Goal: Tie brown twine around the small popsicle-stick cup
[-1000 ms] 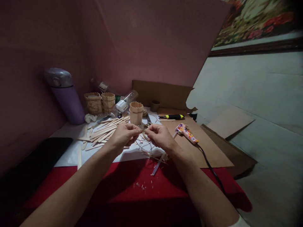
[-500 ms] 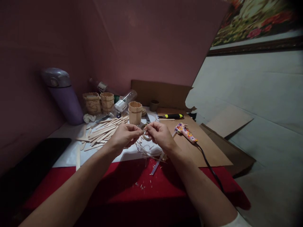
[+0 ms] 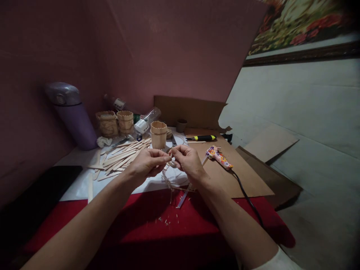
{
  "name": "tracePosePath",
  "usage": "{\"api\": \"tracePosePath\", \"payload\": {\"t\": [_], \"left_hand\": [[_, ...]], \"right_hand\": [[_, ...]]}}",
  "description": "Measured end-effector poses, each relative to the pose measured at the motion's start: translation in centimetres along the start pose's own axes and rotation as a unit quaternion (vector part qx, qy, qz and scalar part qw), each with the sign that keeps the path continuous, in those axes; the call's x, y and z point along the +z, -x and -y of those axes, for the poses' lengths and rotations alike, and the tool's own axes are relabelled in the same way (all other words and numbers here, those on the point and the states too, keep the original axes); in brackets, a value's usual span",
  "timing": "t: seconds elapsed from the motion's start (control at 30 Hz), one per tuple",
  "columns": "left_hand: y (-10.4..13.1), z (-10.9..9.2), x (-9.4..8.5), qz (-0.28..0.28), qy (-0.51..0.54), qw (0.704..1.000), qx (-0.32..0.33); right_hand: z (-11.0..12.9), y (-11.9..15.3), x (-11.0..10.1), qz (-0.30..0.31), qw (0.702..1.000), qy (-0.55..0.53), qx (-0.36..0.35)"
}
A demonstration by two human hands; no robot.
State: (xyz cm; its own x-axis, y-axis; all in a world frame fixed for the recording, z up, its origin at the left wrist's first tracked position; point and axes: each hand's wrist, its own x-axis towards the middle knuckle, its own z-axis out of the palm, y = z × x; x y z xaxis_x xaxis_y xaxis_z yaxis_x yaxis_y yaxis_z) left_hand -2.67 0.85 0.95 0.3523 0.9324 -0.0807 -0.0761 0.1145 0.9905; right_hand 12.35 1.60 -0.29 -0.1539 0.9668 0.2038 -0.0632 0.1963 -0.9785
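Note:
My left hand (image 3: pixel 150 161) and my right hand (image 3: pixel 188 159) meet over the table, fingertips nearly touching. Both are closed in a pinch on a thin pale cord (image 3: pixel 168 180), whose loose strands trail in loops onto the paper below. The exact piece between the fingertips is small and partly hidden. Just beyond the hands stands a small cup made of wooden sticks (image 3: pixel 158 135), upright. To the left of my left hand lies a fanned pile of flat wooden craft sticks (image 3: pixel 120 159).
A flower-patterned glue gun (image 3: pixel 219 157) lies on cardboard (image 3: pixel 247 182) at the right, its black cable running forward. Behind it is a utility knife (image 3: pixel 204 138). A purple bottle (image 3: pixel 74 120), two decorated stick cups (image 3: pixel 125 122) and a clear plastic bottle (image 3: pixel 147 120) stand or lie at the back left.
Both hands stay pinched together, with a slight shift of the fingers. The cord loop between them sits lower and the strands hang differently. The whole view has shifted slightly.

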Motion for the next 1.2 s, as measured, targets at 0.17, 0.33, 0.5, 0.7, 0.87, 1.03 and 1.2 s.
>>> {"api": "tracePosePath", "payload": {"t": [0.17, 0.33, 0.5, 0.7, 0.87, 1.03, 1.2], "left_hand": [[-0.1, 0.1, -0.2, -0.028, 0.006, 0.999, 0.023], [-0.3, 0.2, -0.4, -0.056, -0.006, 0.997, 0.056], [-0.3, 0.1, 0.1, -0.113, -0.062, 0.988, 0.084], [-0.6, 0.5, 0.1, -0.129, -0.180, 0.964, 0.147], [-0.7, 1.0, -0.5, -0.102, -0.241, 0.947, 0.184], [-0.6, 0.9, -0.6, -0.112, -0.297, 0.927, 0.201], [-0.4, 0.5, -0.5, -0.181, -0.343, 0.890, 0.241]], "right_hand": [[0.1, -0.1, 0.0, 0.027, 0.999, -0.016, 0.030], [0.1, 0.0, 0.3, 0.048, 0.998, 0.035, 0.029], [-0.1, -0.1, 0.2, 0.036, 0.993, 0.111, 0.010], [-0.5, -0.5, -0.4, 0.056, 0.987, 0.147, 0.009], [0.3, -0.2, -0.5, 0.108, 0.983, 0.100, 0.107], [0.6, 0.1, -0.9, 0.176, 0.972, 0.040, 0.153], [0.6, 0.0, -1.0, 0.146, 0.976, 0.021, 0.159]]}}
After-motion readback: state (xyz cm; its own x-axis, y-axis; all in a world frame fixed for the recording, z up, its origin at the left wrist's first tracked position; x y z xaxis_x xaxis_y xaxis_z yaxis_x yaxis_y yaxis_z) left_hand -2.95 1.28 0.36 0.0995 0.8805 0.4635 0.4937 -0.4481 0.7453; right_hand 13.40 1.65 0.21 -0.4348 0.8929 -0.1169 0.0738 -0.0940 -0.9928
